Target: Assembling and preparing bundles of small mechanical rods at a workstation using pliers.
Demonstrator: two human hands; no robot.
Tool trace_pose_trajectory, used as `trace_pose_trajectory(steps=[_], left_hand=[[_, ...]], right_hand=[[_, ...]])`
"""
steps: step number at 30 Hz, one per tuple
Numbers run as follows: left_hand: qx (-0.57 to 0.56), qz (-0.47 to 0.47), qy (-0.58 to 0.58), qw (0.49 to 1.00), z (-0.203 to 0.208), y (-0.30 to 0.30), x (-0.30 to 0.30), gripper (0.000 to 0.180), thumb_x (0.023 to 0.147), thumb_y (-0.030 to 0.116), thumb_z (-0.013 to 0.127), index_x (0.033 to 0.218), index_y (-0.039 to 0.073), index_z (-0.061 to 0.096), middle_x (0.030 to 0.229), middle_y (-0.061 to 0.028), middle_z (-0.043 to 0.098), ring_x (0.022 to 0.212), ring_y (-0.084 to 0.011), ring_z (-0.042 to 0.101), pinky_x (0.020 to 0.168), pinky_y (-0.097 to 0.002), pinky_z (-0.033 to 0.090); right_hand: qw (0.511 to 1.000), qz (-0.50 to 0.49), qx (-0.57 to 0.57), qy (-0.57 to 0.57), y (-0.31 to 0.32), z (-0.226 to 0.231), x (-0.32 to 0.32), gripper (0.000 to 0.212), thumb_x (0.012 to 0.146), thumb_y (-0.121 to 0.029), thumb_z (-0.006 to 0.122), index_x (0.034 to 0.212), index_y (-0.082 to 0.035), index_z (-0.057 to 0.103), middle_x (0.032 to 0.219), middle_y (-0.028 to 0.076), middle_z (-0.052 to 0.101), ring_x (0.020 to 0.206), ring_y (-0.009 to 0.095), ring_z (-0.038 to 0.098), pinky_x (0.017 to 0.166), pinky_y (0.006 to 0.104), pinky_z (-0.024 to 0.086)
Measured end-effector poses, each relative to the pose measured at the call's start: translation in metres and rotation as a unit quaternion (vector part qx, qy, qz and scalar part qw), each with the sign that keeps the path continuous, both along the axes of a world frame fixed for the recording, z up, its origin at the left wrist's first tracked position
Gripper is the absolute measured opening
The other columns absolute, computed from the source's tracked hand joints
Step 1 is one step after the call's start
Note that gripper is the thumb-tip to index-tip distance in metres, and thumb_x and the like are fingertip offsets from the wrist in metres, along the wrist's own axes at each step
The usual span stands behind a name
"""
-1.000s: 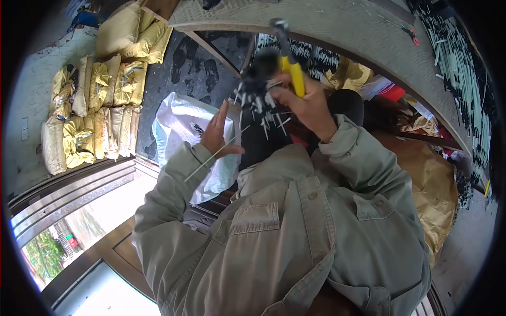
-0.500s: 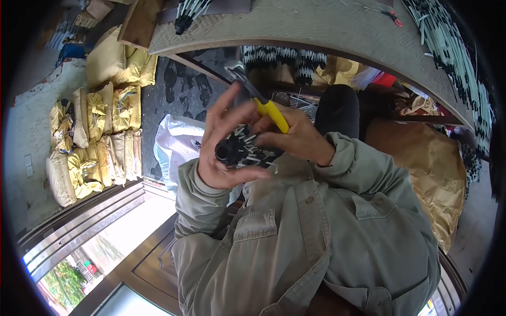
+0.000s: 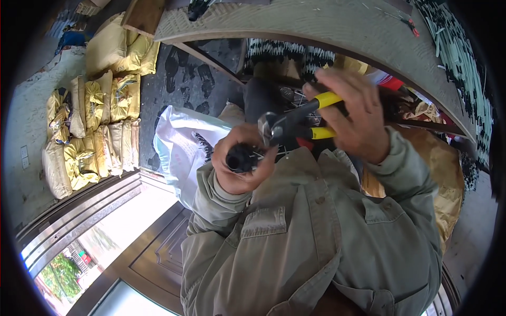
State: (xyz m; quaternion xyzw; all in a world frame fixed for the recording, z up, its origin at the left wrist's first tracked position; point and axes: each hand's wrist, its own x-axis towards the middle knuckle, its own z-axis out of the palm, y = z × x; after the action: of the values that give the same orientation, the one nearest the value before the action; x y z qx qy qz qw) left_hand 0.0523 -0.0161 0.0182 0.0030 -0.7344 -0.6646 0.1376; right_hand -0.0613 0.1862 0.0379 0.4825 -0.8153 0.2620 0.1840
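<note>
My left hand (image 3: 235, 181) is wrapped around a dark bundle (image 3: 238, 159) with a round hollow end and thin pale rods sticking out of its side. Yellow-handled pincers (image 3: 295, 120) lie across in front of my lap, their metal jaws right beside the left fingers and the bundle. My right hand (image 3: 358, 116) has hold of these pincers by the handles, which are spread apart. Its upper fingers are blurred by motion, and the grip on the lower handle is partly hidden.
A grey worktable (image 3: 295, 21) curves across the far side, with many pale, black-ended sticks (image 3: 464, 79) at its right. Yellow sacks (image 3: 95, 142) are stacked at left. Near my left arm lies a white plastic bag (image 3: 176, 142). A large brown sack (image 3: 440, 163) stands to the right.
My left fingers have closed around the bundle. The pincers have swung from pointing up and away to lying across toward the left hand, handles apart, as my right hand moved to the right.
</note>
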Motion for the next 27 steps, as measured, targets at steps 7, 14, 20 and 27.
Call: trace_pose_trajectory(steps=[7, 14, 20, 27], left_hand=[[-0.003, -0.039, 0.079, 0.996, 0.000, -0.001, -0.014, 0.023, 0.064, -0.006, 0.064, 0.084, -0.001, 0.052, 0.078, -0.0112, 0.059, 0.068, -0.0163, 0.056, 0.063, -0.0259, 0.044], [0.044, -0.076, 0.079, 0.993, 0.002, -0.002, -0.015, 0.024, 0.065, -0.007, 0.063, 0.087, -0.002, 0.054, 0.079, -0.0109, 0.059, 0.068, -0.0172, 0.056, 0.064, -0.0261, 0.044], [0.055, -0.032, 0.077, 0.995, -0.006, -0.003, -0.011, 0.025, 0.065, -0.007, 0.062, 0.087, -0.001, 0.054, 0.080, -0.0101, 0.059, 0.068, -0.0160, 0.056, 0.063, -0.0251, 0.043], [0.007, -0.093, 0.019, 0.995, 0.005, -0.012, -0.003, 0.034, 0.062, -0.003, 0.068, 0.094, -0.002, 0.055, 0.083, -0.0089, 0.059, 0.070, -0.0136, 0.057, 0.064, -0.0229, 0.043]], right_hand=[[0.911, -0.089, 0.030, 0.401, 0.000, 0.006, -0.023, 0.037, 0.078, -0.036, 0.067, 0.111, -0.027, 0.055, 0.116, -0.008, 0.042, 0.120, 0.014, 0.037, 0.105, 0.0473, 0.022], [0.890, -0.111, 0.060, 0.439, -0.008, 0.001, -0.011, 0.040, 0.081, -0.037, 0.061, 0.118, -0.026, 0.052, 0.119, -0.006, 0.039, 0.119, 0.015, 0.038, 0.107, 0.0507, 0.018], [0.952, -0.105, 0.022, 0.286, -0.007, -0.018, 0.016, 0.032, 0.079, -0.020, 0.064, 0.105, -0.008, 0.051, 0.109, 0.000, 0.047, 0.099, 0.016, 0.050, 0.089, 0.0431, 0.037], [0.964, 0.156, 0.213, 0.043, 0.022, 0.056, -0.016, 0.019, 0.083, -0.024, 0.061, 0.088, -0.007, 0.054, 0.102, 0.007, 0.056, 0.076, 0.019, 0.059, 0.059, 0.0317, 0.048]])
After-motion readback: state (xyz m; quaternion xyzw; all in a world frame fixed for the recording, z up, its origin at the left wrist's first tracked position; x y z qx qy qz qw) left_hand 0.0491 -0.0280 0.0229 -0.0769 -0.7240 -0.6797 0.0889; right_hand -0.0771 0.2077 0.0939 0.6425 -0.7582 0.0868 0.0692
